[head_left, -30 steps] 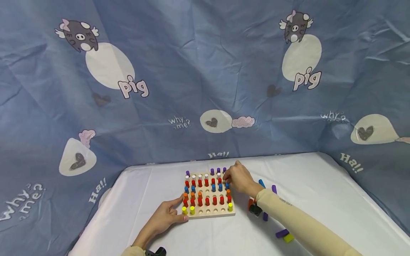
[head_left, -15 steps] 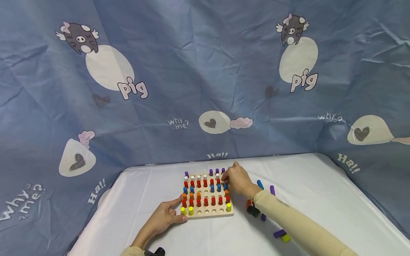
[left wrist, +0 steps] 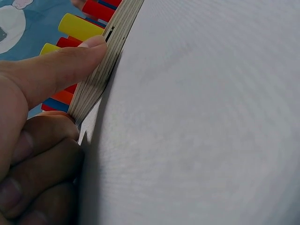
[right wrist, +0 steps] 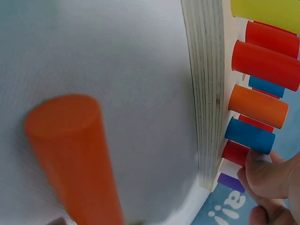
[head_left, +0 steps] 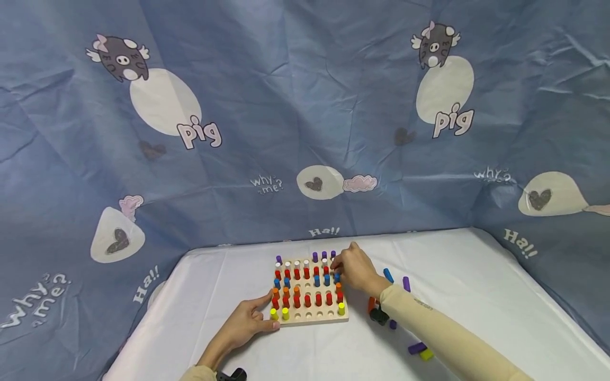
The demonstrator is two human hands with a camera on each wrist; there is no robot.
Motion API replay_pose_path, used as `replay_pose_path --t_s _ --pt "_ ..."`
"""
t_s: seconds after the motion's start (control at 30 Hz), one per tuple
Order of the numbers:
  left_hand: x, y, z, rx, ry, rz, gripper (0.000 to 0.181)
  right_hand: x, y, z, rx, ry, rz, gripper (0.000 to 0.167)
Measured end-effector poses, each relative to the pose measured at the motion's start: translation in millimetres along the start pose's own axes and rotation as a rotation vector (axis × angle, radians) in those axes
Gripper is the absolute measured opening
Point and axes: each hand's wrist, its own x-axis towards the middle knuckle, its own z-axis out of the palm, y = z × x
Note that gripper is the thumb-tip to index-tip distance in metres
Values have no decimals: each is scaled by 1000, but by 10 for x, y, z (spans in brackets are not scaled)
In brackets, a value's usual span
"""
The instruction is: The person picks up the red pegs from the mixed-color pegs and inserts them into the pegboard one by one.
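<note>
A wooden pegboard (head_left: 314, 319) stands on the white table, bearing rows of yellow, red, orange, blue, white and purple pegs. My left hand (head_left: 243, 324) holds its near left corner, thumb along the front edge and index finger at the left side; the other fingers are curled, as the left wrist view shows. At the far right of the board, my right hand (head_left: 355, 267) has thumb and index finger around a red peg (right wrist: 234, 153), between a blue peg (right wrist: 251, 135) and a white peg (right wrist: 229, 168). The fingertips partly hide that red peg.
Loose pegs lie right of the board: a blue peg (head_left: 388, 275), a purple peg (head_left: 406, 284), another purple peg (head_left: 417, 348), a yellow peg (head_left: 426, 354) and an orange peg (right wrist: 77, 150). Several board holes show no peg. A patterned blue curtain (head_left: 238, 159) hangs behind the table.
Both hands keep nearly the same places on the board. The whole head view shifts slightly; no peg visibly changes place.
</note>
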Motion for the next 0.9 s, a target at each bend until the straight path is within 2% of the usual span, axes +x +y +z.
replay_pose_path --t_s 0.17,0.43,0.73,0.9 --pt "-14 -2 -14 3 -1 -15 94 -18 -7 13 19 5 10 26" --pt "-33 -5 -16 27 5 -5 94 -27 6 31 35 17 -5 21" --pt "-38 -13 -15 22 5 -7 95 -51 35 8 80 -28 15 26" --pt "-52 -28 -15 21 7 -21 97 -104 44 -110 73 -71 27 32"
